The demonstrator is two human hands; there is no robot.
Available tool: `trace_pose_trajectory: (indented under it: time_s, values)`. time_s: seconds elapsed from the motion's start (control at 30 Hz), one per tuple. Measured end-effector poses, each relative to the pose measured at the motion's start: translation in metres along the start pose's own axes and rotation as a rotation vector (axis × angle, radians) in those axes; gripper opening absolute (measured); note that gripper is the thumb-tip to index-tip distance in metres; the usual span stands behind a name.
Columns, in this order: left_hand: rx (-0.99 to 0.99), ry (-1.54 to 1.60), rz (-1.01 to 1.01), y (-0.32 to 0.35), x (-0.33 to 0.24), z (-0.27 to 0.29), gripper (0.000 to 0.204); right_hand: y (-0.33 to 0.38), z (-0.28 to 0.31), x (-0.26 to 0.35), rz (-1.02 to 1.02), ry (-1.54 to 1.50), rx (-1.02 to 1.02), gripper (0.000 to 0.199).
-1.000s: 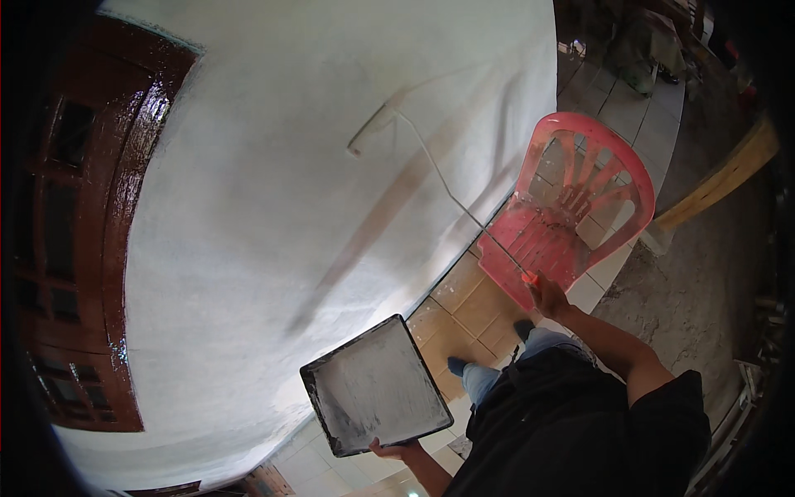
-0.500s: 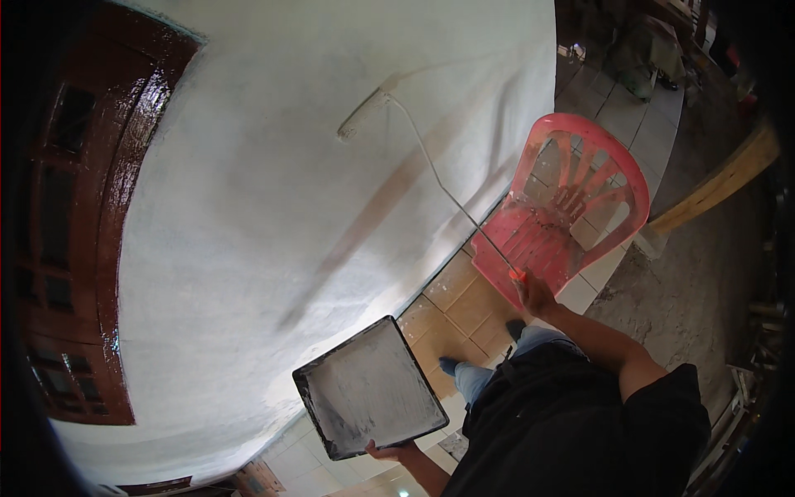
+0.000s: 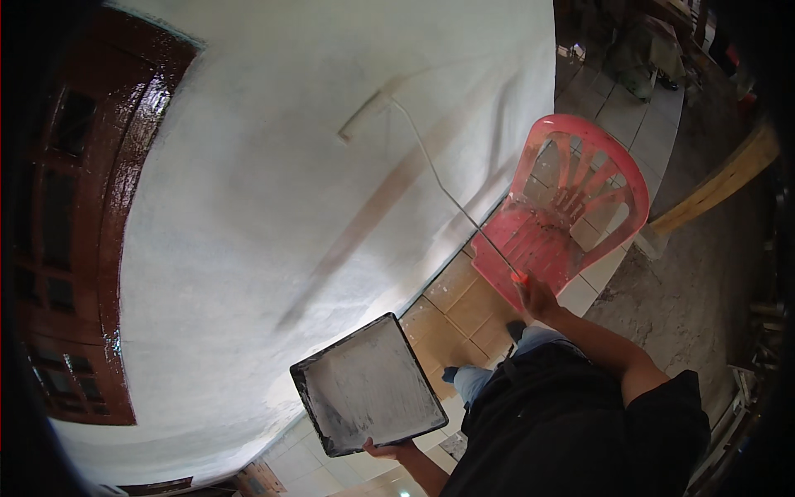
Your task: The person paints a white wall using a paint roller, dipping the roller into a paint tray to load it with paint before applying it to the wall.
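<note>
My right hand (image 3: 538,298) is closed round the orange handle of a long-framed paint roller (image 3: 436,176). Its thin metal rod runs up and left over the chair, and the pale roller head is at the white wall (image 3: 240,207), where I cannot tell for certain whether it touches. My left hand (image 3: 384,450) grips the near edge of a black paint tray (image 3: 373,389), its thumb over the rim. Whitish paint coats the tray's inside, with darker smears toward its left side. The fingers under the tray are hidden.
A red plastic chair (image 3: 538,240) with a stained seat stands by the wall, in front of my right hand. A glossy brown wooden door or window frame (image 3: 124,215) is at left. To the right are a wooden beam (image 3: 716,182) and rough ground beyond the tiled floor (image 3: 464,306).
The roller head looks narrower and slightly shifted against the wall. The tray has moved a touch to the left and up. Both hands keep their hold.
</note>
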State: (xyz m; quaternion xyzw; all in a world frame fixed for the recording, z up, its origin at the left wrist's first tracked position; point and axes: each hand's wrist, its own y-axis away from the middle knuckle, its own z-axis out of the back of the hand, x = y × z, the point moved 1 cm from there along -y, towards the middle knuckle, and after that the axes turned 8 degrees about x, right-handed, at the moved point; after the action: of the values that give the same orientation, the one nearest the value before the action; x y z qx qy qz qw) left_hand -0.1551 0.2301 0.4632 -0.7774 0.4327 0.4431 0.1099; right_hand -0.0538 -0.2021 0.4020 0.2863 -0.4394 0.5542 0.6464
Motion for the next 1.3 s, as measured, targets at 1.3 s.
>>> trace_pose_trajectory:
  time_s: [1.3]
  values:
    - [-0.057, -0.062, -0.004, -0.011, -0.017, 0.007, 0.068, -0.045, 0.003, 0.064, -0.052, -0.146, 0.073, 0.034]
